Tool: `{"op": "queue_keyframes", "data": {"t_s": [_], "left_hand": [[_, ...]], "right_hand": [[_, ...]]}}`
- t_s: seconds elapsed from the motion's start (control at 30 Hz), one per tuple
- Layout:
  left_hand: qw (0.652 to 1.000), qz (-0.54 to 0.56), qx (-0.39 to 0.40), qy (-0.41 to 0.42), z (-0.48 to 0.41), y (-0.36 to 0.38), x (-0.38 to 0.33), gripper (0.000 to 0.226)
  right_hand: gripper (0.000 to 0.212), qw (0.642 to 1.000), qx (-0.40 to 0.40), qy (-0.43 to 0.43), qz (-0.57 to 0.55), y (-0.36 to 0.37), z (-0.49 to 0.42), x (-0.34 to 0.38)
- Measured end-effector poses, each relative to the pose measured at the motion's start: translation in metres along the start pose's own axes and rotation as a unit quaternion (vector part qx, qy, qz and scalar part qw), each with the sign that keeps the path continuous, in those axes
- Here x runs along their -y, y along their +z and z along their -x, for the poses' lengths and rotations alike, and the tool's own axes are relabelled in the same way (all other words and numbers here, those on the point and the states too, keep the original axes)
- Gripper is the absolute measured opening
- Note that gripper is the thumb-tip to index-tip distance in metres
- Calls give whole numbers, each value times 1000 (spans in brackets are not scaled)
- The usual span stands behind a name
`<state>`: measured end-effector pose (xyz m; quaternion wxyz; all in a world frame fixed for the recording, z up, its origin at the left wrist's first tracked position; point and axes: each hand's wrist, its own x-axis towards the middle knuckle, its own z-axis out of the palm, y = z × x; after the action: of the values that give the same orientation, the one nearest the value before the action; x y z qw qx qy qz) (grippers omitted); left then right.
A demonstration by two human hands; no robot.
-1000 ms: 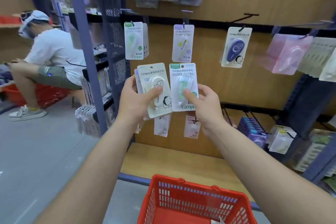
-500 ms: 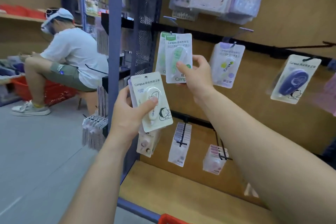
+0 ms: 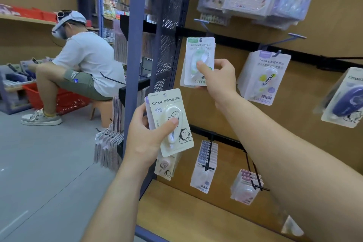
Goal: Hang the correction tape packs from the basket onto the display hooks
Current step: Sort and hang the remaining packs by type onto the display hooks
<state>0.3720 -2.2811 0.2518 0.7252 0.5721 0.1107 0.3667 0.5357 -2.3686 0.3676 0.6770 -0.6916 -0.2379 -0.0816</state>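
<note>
Right hand (image 3: 218,78) pinches green pack (image 3: 198,61) at hook (image 3: 202,24); left hand (image 3: 146,137) grips cream pack (image 3: 170,122).

A wooden back panel (image 3: 225,112) carried two black rails. On the upper rail (image 3: 235,42), hooks (image 3: 284,39) held a yellow-flowered pack (image 3: 264,76); a purple pack (image 3: 345,100) hung further right. From the lower rail (image 3: 225,139) hung a row of barcoded packs (image 3: 205,167) and a stack of pink packs (image 3: 245,187). A wooden base shelf (image 3: 186,212) ran beneath, with one pale, unidentifiable item (image 3: 292,226) at its right.
</note>
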Motion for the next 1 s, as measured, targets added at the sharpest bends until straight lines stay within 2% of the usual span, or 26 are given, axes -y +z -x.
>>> {"op": "queue_keyframes", "data": {"t_s": [0.33,0.4,0.5,0.57,0.6,0.63,0.7,0.77,0.83,1.0], "left_hand": [[1000,5,-3,1,-7,-5,8,56],[1000,1,-3,-2,-8,-7,9,57],[1000,-3,-3,-3,-9,-9,12,61],[1000,-4,-1,-3,-8,-9,13,60],[1000,-5,0,-5,-8,-8,14,59],[1000,-4,2,-10,-7,-6,15,57],[1000,-5,8,-23,-4,-1,18,53],[999,-12,11,-29,-1,5,23,48],[999,-19,17,-26,5,11,27,45],[998,-30,46,-25,22,28,34,47]], "right_hand": [[20,995,-20,24,99,11,-27,-26],[26,993,-25,49,101,12,-35,-29],[51,988,-40,97,114,12,-31,-36],[64,979,-60,79,179,7,-8,-42],[60,980,-55,60,184,2,11,-45],[47,986,-26,52,158,-4,32,-47],[21,988,91,86,88,-17,75,-52],[19,974,190,106,58,-29,107,-58],[18,973,206,98,42,-39,126,-63],[28,979,164,113,34,-59,140,-71]]}}
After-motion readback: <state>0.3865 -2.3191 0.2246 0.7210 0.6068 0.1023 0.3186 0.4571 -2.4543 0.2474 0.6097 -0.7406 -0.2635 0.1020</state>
